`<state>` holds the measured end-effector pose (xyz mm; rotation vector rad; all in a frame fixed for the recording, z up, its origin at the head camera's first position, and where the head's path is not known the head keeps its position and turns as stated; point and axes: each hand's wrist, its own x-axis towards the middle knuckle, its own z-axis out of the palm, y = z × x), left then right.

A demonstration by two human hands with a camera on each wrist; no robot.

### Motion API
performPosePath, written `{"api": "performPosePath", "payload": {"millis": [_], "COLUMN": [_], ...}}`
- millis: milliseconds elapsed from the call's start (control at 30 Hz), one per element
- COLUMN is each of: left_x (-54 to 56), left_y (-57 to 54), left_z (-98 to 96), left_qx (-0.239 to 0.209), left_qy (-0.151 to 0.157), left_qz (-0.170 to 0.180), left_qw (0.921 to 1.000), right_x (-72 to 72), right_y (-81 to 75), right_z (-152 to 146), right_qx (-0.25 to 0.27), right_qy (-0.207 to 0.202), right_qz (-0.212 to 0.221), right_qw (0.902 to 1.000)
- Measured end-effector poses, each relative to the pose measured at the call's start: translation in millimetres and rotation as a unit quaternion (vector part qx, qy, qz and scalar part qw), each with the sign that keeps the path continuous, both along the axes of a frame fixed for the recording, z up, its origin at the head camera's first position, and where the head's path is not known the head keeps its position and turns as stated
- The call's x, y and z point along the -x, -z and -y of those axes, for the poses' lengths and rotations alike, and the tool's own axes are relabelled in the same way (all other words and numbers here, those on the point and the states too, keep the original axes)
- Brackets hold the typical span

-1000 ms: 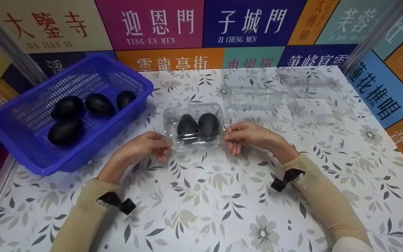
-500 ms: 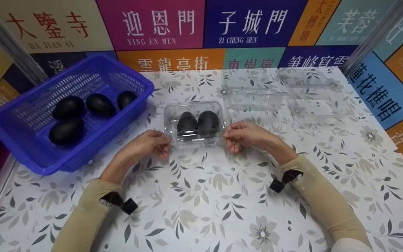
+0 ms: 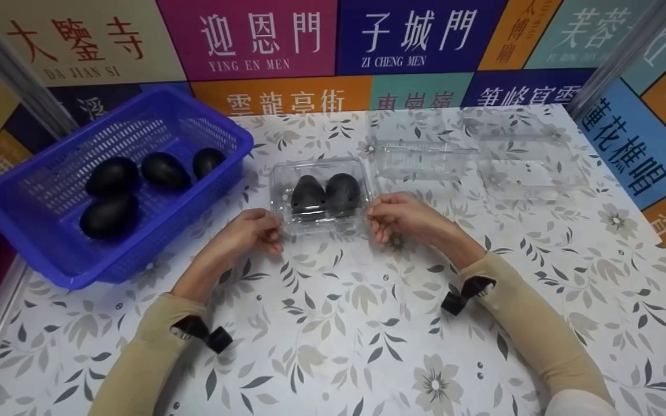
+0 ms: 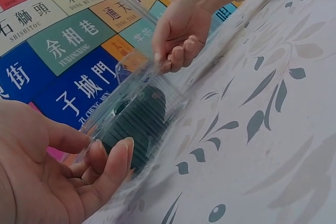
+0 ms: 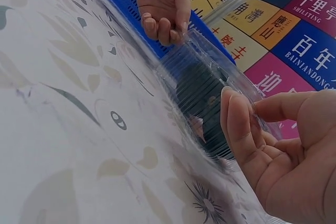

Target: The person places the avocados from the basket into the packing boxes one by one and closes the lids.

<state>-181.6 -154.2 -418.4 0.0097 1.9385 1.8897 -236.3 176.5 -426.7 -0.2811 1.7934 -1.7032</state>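
Observation:
A clear plastic clamshell box [image 3: 321,222] sits in the middle of the table with two black egg-shaped things [image 3: 343,193] inside. My left hand [image 3: 255,230] pinches its near left corner; in the left wrist view the thumb and a finger meet at the plastic edge. On the opposite side my right hand [image 3: 399,216] pinches the near right corner between thumb and forefinger. The right wrist view shows the ribbed side of the box [image 5: 197,95] between both hands. Seen there, the right hand's other fingers are loosely curled below the edge.
At the left stands a blue plastic basket [image 3: 38,242] holding several more black egg-shaped things [image 3: 110,216]. Clear plastic boxes [image 3: 422,159] stand open at the back right, near the printed wall panels [image 3: 405,37]. Patterned cloth [image 3: 333,346] covers the table.
The box and both hands have shifted slightly away from the person, toward the wall. Both hands keep their pinch at its corners. The basket and its contents stay put.

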Motion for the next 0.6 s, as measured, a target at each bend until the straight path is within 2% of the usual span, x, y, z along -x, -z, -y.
{"api": "performPosePath", "payload": {"millis": [167,400,600], "left_x": [5.0,14.1,20.3], "left_y": [-0.1,0.7,1.5], "left_z": [-1.5,-5.5,-7.1], "left_qx": [0.007,0.013,0.003], "left_qy": [-0.018,-0.045,-0.073], "left_qz": [-0.002,-0.001,0.01], "left_qw": [0.9998,0.9989,0.9973], "right_x": [4.2,11.6,17.3], "right_y": [0.6,1.3,3.1], "right_z": [3,6,10], "right_qx": [0.011,0.019,0.025], "right_qy": [0.009,0.026,0.047], "right_qz": [0.004,-0.016,-0.006], "right_qw": [0.9999,0.9994,0.9986]}}
